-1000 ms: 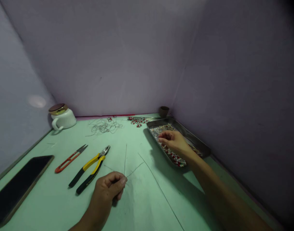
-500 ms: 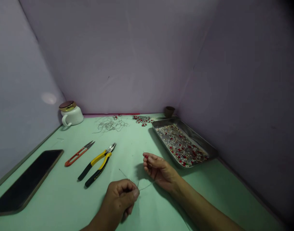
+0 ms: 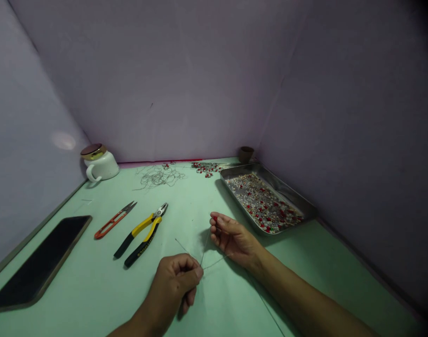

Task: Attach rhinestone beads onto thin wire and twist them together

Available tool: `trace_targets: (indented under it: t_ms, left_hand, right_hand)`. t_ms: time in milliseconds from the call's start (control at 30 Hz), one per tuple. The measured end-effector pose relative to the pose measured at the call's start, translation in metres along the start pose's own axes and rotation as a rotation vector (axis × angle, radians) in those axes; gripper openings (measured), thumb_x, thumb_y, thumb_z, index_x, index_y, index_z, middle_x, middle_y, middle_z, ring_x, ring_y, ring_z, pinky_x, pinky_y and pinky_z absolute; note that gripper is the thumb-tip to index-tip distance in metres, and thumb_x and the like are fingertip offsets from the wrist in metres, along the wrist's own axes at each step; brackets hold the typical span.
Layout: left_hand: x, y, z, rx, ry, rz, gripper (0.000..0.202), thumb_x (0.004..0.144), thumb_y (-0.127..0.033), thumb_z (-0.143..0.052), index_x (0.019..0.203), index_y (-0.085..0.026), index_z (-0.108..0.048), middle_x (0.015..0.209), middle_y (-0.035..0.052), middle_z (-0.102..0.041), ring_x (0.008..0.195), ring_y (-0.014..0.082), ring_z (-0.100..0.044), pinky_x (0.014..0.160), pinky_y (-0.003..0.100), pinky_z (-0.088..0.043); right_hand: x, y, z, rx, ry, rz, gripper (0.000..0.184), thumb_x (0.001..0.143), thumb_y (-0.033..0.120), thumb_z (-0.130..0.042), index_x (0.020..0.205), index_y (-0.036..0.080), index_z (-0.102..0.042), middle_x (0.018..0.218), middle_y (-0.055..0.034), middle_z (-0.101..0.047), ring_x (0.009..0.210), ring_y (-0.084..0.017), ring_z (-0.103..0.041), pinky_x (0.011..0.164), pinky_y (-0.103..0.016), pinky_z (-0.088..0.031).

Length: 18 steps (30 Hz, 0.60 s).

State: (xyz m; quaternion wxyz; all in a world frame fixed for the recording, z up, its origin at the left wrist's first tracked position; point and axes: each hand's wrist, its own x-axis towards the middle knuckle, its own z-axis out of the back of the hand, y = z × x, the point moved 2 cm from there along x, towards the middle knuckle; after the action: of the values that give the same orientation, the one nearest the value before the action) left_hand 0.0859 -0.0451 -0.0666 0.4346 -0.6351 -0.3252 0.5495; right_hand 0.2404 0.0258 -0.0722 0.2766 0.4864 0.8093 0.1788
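Here, thin wire point(image 3: 204, 245), perhaps red-beaded, faint

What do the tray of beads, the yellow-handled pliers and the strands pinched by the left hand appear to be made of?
Tray: probably steel, with a dull grey sheen and a rolled rim. Pliers: bright metal jaws, with yellow and black grips that look like plastic or rubber. Strands in the left hand: thin, stiff and grey, likely fine wire.

light: dim, even, purple-grey cast
glare: soft bright spot on wall point(image 3: 63, 140), left of frame
shadows: soft, right of hands and tray point(image 3: 307, 208)
corners: dark vignette, right side
distortion: wide-angle stretch at edges
focus: mild softness overall
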Motion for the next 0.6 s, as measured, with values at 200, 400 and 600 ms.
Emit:
trace_targets:
  t_ms: [200,400,600]
  left_hand:
    - [0.0003,0.0003,-0.0003,-0.005,0.007,0.004,0.019,0.067,-0.032,-0.057,0.057,-0.016,-0.053,0.033,-0.0060,-0.045,0.027,0.0041,-0.029,0.029,0.016,-0.020]
    - [0.0010,0.0006,-0.0005,-0.009,0.007,0.008,0.019,0.068,-0.031,-0.057,0.056,-0.016,-0.052,0.033,-0.0065,-0.044,0.027,0.0038,-0.029,0.029,0.015,-0.019]
    - [-0.0003,0.0001,-0.0010,-0.022,-0.005,0.024,0.016,0.066,-0.029,-0.056,0.056,-0.016,-0.052,0.032,-0.0068,-0.043,0.026,0.0035,-0.028,0.029,0.015,-0.018]
  right_hand:
    - [0.0010,-0.0010,-0.0001,-0.009,0.045,0.006,0.029,0.062,0.016,-0.078,0.087,0.011,-0.065,0.068,0.0017,-0.063,0.056,-0.006,-0.058,0.054,-0.018,-0.051]
    - [0.0006,0.0004,-0.0013,-0.024,0.052,0.013,0.028,0.063,0.018,-0.078,0.086,0.013,-0.065,0.070,0.0022,-0.062,0.055,-0.006,-0.056,0.053,-0.017,-0.050]
    - [0.0008,0.0031,-0.0004,-0.063,0.058,0.033,0.026,0.063,0.019,-0.077,0.085,0.012,-0.066,0.070,0.0017,-0.061,0.054,-0.006,-0.054,0.051,-0.017,-0.048]
